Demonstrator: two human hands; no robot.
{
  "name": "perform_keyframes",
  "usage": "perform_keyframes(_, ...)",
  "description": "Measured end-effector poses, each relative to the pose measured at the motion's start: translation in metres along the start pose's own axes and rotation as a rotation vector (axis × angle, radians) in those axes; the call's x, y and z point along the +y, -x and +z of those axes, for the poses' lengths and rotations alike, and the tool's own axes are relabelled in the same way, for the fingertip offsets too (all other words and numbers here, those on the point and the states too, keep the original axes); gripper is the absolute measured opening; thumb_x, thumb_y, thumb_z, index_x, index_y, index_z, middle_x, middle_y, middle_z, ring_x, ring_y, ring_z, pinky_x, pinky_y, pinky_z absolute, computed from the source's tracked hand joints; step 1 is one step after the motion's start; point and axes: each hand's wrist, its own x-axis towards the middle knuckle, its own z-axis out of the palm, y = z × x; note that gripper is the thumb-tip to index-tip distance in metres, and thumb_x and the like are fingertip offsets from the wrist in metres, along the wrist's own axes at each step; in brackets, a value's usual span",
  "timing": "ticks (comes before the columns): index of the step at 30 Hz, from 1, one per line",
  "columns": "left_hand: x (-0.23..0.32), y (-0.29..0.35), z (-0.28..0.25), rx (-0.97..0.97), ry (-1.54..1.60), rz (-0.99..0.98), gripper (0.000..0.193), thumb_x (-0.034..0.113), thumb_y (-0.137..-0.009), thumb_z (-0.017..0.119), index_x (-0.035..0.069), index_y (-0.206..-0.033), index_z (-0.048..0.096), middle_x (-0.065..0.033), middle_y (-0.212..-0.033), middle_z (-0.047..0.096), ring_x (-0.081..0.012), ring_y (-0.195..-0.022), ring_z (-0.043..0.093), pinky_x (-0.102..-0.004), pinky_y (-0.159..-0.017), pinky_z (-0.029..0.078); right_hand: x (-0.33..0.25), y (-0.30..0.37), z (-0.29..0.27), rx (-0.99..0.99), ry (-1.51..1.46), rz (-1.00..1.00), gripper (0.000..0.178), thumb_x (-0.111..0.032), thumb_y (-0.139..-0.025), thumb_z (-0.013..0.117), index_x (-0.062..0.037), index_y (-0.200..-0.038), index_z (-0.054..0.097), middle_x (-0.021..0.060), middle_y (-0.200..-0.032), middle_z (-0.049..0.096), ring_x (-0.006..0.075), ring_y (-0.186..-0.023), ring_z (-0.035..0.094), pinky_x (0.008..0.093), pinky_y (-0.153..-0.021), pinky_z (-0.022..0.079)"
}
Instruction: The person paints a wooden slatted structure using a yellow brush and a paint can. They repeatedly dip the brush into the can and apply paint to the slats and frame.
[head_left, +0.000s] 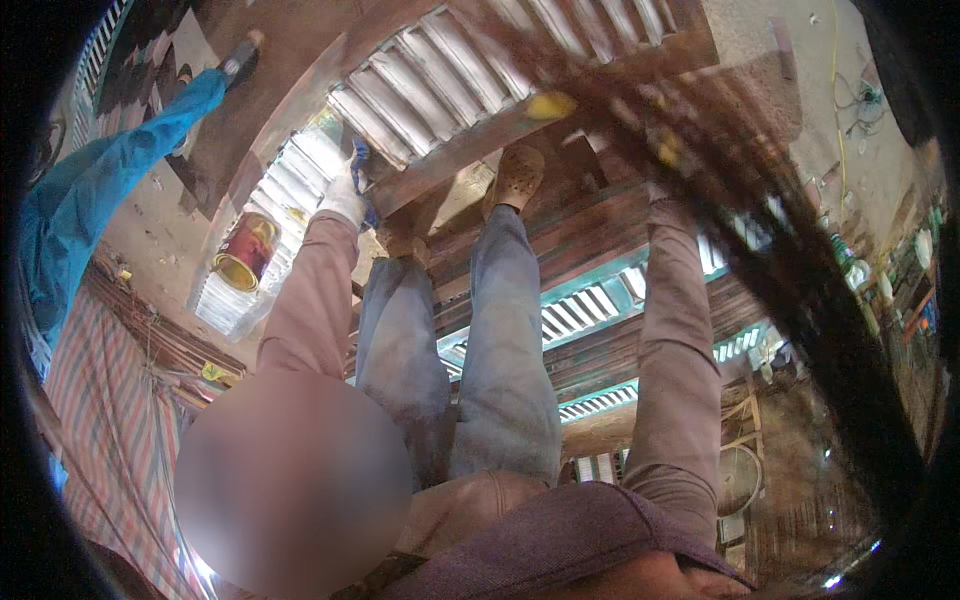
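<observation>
My left hand (pixel 346 197), in a white glove with blue on it, is at the end of a slatted wooden panel (pixel 432 80). Its fingers look curled, but what they hold, if anything, cannot be made out. A red-brown can (pixel 250 245) with a yellowish rim lies or leans left of that hand, over pale slats. My right forearm (pixel 678 300) reaches forward on the other side of my legs. Dark, blurred strands (pixel 740 240) sweep across the right side and hide my right hand. A blurred yellow spot (pixel 550 106) shows by the panel's lower edge.
Another person's blue-trousered leg (pixel 130 150) is at the far left. My foot in a tan perforated clog (pixel 520 175) stands beside the panel. More slatted panels (pixel 585 312) lie around my legs. A striped cloth (pixel 105 400) hangs at the left, and cords (pixel 862 100) lie at the right.
</observation>
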Motion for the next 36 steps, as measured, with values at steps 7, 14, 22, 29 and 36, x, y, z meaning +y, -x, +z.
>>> perform_keyframes(7, 0.0, 0.02, -0.007, 0.066, 0.04, 0.231, 0.03, 0.011, -0.094, 0.049, 0.008, -0.123, 0.055, -0.0072, -0.1, 0.059, -0.0199, -0.092, 0.055, -0.0322, -0.083, 0.045, -0.106, 0.083, 0.031, -0.089, 0.092, -0.126, 0.02, -0.027, -0.087, 0.062, -0.0203, -0.104, 0.069, 0.0013, -0.102, 0.068, 0.0207, -0.087, 0.067, 0.0341, -0.072, 0.055)
perform_keyframes(14, 0.065, 0.055, 0.002, 0.023, -0.055, 0.39, 0.027, 0.021, -0.09, 0.054, 0.009, -0.115, 0.053, -0.0082, -0.089, 0.059, -0.0244, -0.082, 0.057, -0.0368, -0.078, 0.046, -0.136, 0.116, 0.042, -0.078, 0.142, -0.138, 0.029, -0.022, -0.08, 0.064, -0.0213, -0.109, 0.066, 0.0015, -0.106, 0.066, 0.0213, -0.096, 0.064, 0.0355, -0.076, 0.053)
perform_keyframes(22, 0.085, 0.054, 0.01, -0.025, 0.406, -0.202, 0.059, 0.07, -0.085, 0.053, 0.012, -0.091, 0.06, -0.0014, -0.07, 0.051, -0.0172, -0.064, 0.047, -0.0345, -0.059, 0.042, -0.173, 0.178, 0.033, -0.375, -0.078, -0.055, 0.032, -0.02, -0.085, 0.061, -0.0245, -0.117, 0.065, 0.0042, -0.107, 0.066, 0.0222, -0.096, 0.065, 0.0372, -0.078, 0.054)
perform_keyframes(29, 0.073, 0.027, 0.018, -0.203, 0.639, -0.226, 0.068, 0.068, -0.09, 0.048, 0.009, -0.122, 0.057, -0.0099, -0.114, 0.061, -0.0244, -0.088, 0.055, -0.0448, -0.077, 0.047, -0.106, 0.078, 0.011, 0.027, 0.1, 0.083, 0.03, -0.019, -0.085, 0.064, -0.0167, -0.114, 0.067, 0.003, -0.113, 0.068, 0.022, -0.098, 0.065, 0.0325, -0.082, 0.053)
perform_keyframes(36, 0.055, 0.033, 0.014, -0.163, 0.314, -0.116, 0.063, 0.063, -0.094, 0.044, 0.009, -0.124, 0.056, -0.0084, -0.106, 0.057, -0.0214, -0.087, 0.047, -0.0395, -0.077, 0.044, -0.13, 0.127, 0.028, -0.15, 0.154, -0.142, 0.031, -0.019, -0.081, 0.063, -0.0217, -0.111, 0.068, 0.0011, -0.105, 0.068, 0.0196, -0.092, 0.066, 0.0314, -0.079, 0.054)
